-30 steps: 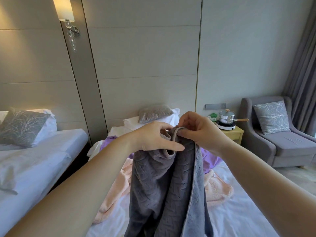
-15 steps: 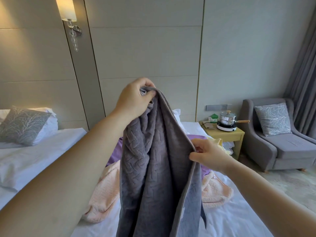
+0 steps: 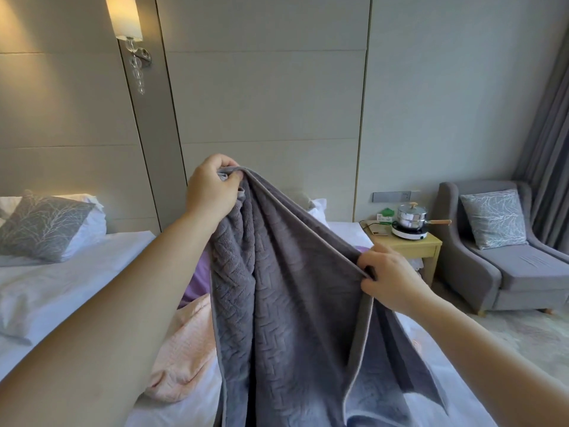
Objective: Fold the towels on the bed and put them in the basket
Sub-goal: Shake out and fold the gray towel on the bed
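Left grip (image 3: 212, 192) pinches a bunched corner of the grey towel (image 3: 277, 303) up high. The right grip (image 3: 394, 282) pinches its piped hem lower down, so the cloth hangs between them over the bed (image 3: 184, 411), where a pink towel (image 3: 184, 343) and a purple towel (image 3: 200, 272) lie. It looks plush, limp and fairly light, prone to sag and twist; corners along the firmer hem seem the best hold. No basket shows.
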The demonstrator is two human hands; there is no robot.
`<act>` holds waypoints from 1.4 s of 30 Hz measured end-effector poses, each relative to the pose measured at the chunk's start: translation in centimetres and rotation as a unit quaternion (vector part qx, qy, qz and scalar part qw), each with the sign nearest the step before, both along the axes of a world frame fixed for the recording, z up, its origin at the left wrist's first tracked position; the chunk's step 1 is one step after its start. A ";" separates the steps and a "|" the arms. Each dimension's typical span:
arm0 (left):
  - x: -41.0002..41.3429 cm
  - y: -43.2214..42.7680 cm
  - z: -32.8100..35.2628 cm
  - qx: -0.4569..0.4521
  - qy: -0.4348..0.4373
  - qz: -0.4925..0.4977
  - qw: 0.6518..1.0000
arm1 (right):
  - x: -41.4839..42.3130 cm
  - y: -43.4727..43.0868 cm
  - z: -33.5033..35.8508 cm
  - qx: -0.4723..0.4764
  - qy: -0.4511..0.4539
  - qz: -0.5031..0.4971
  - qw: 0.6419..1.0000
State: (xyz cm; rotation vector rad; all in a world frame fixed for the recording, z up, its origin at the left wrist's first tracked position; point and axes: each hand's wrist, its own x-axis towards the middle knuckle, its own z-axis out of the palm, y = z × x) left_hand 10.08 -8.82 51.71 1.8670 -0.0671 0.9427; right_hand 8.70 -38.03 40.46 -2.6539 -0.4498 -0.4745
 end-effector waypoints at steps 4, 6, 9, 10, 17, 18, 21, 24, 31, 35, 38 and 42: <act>0.2 0.9 -0.5 -0.068 -0.009 -0.013 0.998 | 0.6 -1.4 -1.2 -0.056 0.082 -0.025 0.995; 0.4 0.8 -1.1 -0.090 0.006 -0.018 0.996 | 0.6 -1.6 -1.3 0.008 0.125 -0.047 0.991; 0.6 1.4 -1.8 -0.077 0.032 0.042 0.996 | 0.4 -1.6 -0.7 0.211 0.147 -0.039 0.966; 0.7 1.7 -2.1 -0.051 0.053 0.068 0.995 | 0.2 -1.6 -0.2 0.267 0.139 -0.019 0.954; -1.7 -4.2 -5.4 0.187 0.211 -0.294 0.913 | -1.2 2.2 5.0 0.287 0.161 0.226 0.917; -1.7 -5.3 -6.1 0.206 0.227 -0.346 0.887 | -1.3 2.8 5.4 0.272 0.157 0.238 0.919; -1.3 -6.6 -6.9 0.245 0.227 -0.366 0.869 | -1.5 3.1 6.0 0.242 0.125 0.227 0.935; -0.5 -5.9 -7.0 0.215 0.187 -0.344 0.895 | -1.6 1.9 5.0 0.234 0.128 0.184 0.946; 0.5 -3.4 -5.8 0.100 0.113 -0.248 0.957 | -2.3 -0.2 1.0 0.141 0.213 0.140 0.957; 0.7 -1.6 -4.7 0.076 0.090 -0.164 0.979 | -1.8 -1.3 1.0 0.221 0.182 0.105 0.952; 0.4 -0.5 -4.0 0.076 0.107 -0.151 0.980 | -1.0 -2.0 3.0 0.322 0.103 0.078 0.938; 0.1 1.0 -2.8 0.165 0.116 -0.145 0.969 | 0.0 -2.5 6.0 0.339 0.050 0.084 0.936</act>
